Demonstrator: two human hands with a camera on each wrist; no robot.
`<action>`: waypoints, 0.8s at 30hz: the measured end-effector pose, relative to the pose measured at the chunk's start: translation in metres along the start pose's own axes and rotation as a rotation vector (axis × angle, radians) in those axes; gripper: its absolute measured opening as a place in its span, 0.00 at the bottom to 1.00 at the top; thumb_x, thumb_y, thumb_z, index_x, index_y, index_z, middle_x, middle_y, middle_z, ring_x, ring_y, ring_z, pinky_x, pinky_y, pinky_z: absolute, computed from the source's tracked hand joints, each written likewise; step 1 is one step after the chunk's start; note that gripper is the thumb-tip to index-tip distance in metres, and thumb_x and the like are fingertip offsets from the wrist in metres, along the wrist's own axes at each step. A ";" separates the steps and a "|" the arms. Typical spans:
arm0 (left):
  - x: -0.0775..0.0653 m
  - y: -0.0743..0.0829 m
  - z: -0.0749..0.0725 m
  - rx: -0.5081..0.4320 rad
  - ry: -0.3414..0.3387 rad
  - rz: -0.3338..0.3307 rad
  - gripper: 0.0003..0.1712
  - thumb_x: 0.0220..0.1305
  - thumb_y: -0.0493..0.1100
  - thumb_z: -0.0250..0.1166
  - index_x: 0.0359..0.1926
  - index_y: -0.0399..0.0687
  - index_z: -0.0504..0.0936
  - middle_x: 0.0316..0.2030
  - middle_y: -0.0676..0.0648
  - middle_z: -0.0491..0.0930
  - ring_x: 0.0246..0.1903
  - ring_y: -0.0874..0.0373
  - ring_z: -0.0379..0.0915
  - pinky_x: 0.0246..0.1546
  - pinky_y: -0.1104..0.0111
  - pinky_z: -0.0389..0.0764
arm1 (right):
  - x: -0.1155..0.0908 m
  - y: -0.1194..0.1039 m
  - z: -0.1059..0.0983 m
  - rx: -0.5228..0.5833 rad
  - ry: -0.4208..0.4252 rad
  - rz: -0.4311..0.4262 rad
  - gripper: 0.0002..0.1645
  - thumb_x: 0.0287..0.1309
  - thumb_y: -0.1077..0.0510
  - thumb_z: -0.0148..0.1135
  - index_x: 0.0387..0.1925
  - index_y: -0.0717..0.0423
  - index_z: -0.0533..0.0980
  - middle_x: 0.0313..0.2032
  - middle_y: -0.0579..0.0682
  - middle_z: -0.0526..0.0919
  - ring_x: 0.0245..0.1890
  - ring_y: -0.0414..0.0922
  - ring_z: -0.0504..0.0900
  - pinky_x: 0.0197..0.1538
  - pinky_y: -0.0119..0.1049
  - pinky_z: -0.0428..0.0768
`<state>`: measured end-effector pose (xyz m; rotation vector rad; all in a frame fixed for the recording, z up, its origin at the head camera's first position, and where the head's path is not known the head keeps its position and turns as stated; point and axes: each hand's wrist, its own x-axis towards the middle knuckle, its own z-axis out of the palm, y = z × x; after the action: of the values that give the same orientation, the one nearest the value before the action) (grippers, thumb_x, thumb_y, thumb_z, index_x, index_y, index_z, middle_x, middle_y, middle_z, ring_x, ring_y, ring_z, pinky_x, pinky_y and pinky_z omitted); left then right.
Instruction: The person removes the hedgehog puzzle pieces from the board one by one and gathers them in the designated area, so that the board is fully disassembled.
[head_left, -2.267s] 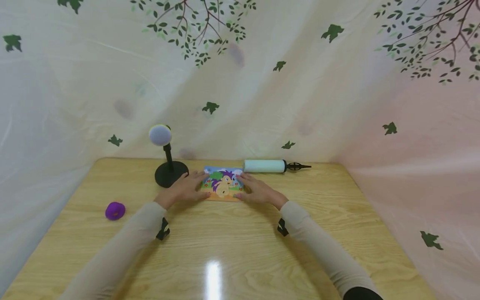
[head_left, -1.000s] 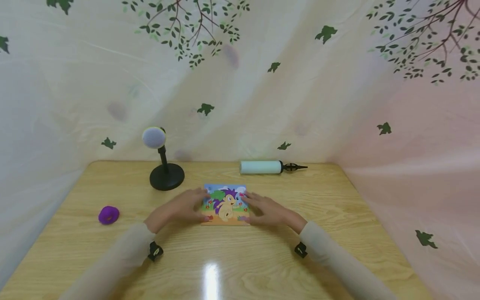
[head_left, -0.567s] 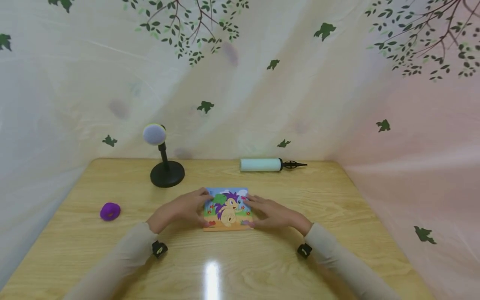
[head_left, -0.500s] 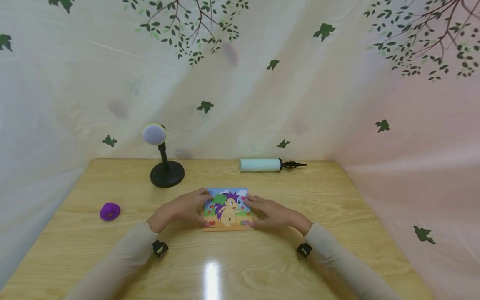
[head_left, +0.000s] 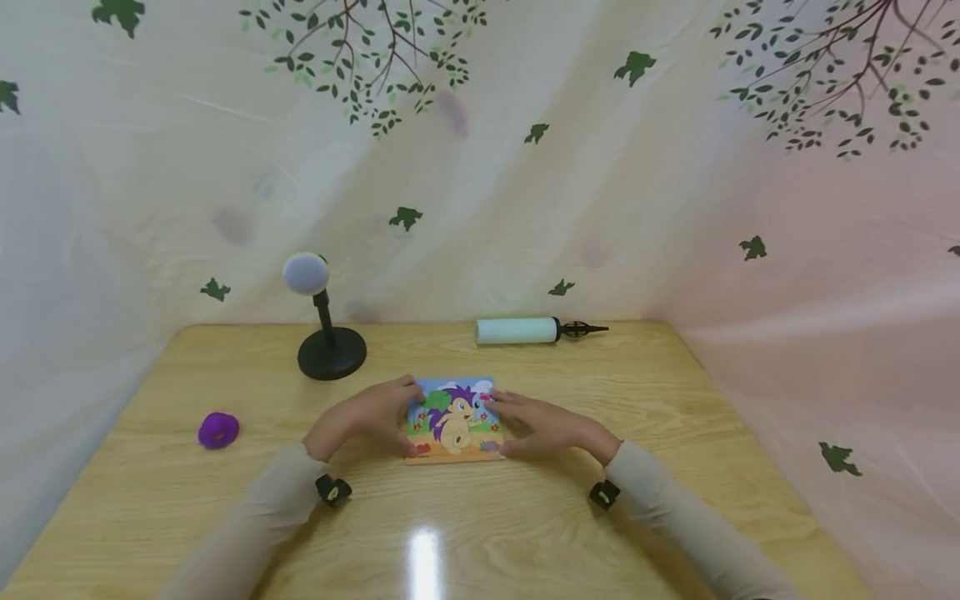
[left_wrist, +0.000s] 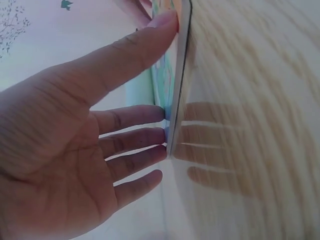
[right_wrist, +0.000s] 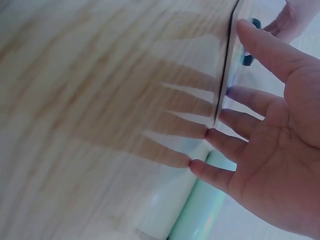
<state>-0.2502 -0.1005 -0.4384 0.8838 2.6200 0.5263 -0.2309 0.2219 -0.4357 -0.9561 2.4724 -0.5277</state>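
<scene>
A flat, thin picture board with a purple-spined cartoon hedgehog lies on the wooden table between both hands. At its left edge, my left hand touches the board with thumb and fingertips. The left wrist view shows that hand's thumb on the board's near part and its straight, spread fingers by the far part. My right hand touches the right edge in a similar way. In the right wrist view, its thumb and fingers are extended, with the lower fingertips on the tabletop.
Behind the board lies a pale mint hand pump with a black nozzle. A round-headed lamp on a black stand is at the back left. A small purple ring-shaped object sits on the left of the table.
The picture board has slid from near the pump toward the person, with both hands along its sides. Over the last half second, board and hands have stayed almost still.
</scene>
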 end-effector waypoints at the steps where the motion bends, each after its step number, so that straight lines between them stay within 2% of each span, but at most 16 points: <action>1: 0.000 0.000 0.000 -0.004 0.001 0.001 0.47 0.47 0.57 0.83 0.63 0.40 0.75 0.55 0.44 0.72 0.53 0.49 0.72 0.65 0.50 0.75 | 0.001 0.000 -0.001 -0.008 -0.007 0.003 0.45 0.70 0.47 0.62 0.80 0.53 0.54 0.81 0.56 0.47 0.81 0.59 0.48 0.77 0.60 0.55; 5: 0.000 0.001 0.001 -0.012 -0.001 -0.006 0.46 0.46 0.57 0.83 0.62 0.41 0.75 0.54 0.45 0.72 0.53 0.50 0.73 0.65 0.50 0.75 | 0.006 0.000 -0.005 -0.011 -0.007 0.008 0.43 0.70 0.46 0.62 0.78 0.55 0.58 0.80 0.58 0.52 0.80 0.58 0.52 0.77 0.57 0.58; 10: -0.001 0.001 0.000 -0.017 0.003 -0.012 0.47 0.47 0.56 0.83 0.63 0.41 0.75 0.55 0.45 0.72 0.54 0.49 0.72 0.65 0.49 0.75 | 0.021 -0.002 -0.013 0.025 0.070 -0.002 0.35 0.70 0.51 0.64 0.71 0.62 0.68 0.72 0.61 0.69 0.74 0.58 0.66 0.75 0.54 0.65; 13: -0.001 0.001 0.000 -0.027 0.009 -0.012 0.47 0.46 0.56 0.83 0.63 0.40 0.75 0.55 0.44 0.72 0.53 0.49 0.72 0.65 0.49 0.75 | 0.032 -0.003 -0.017 0.039 0.103 -0.003 0.32 0.68 0.54 0.65 0.67 0.67 0.71 0.67 0.63 0.75 0.69 0.59 0.72 0.72 0.54 0.69; 17: 0.000 -0.002 0.002 -0.030 0.007 -0.013 0.46 0.46 0.56 0.83 0.62 0.41 0.75 0.54 0.45 0.72 0.53 0.50 0.72 0.65 0.49 0.75 | 0.046 -0.004 -0.021 0.062 0.132 0.039 0.32 0.66 0.56 0.68 0.66 0.68 0.72 0.63 0.63 0.79 0.65 0.59 0.76 0.68 0.53 0.74; 24: 0.001 -0.002 0.002 -0.020 0.033 0.001 0.46 0.45 0.56 0.84 0.61 0.41 0.76 0.53 0.44 0.73 0.52 0.50 0.73 0.63 0.49 0.76 | 0.063 -0.006 -0.030 0.082 0.153 0.131 0.32 0.58 0.61 0.73 0.63 0.64 0.76 0.56 0.58 0.83 0.58 0.54 0.81 0.63 0.49 0.78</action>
<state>-0.2508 -0.1009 -0.4416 0.8777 2.6388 0.5711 -0.2852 0.1791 -0.4239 -0.7409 2.6043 -0.6752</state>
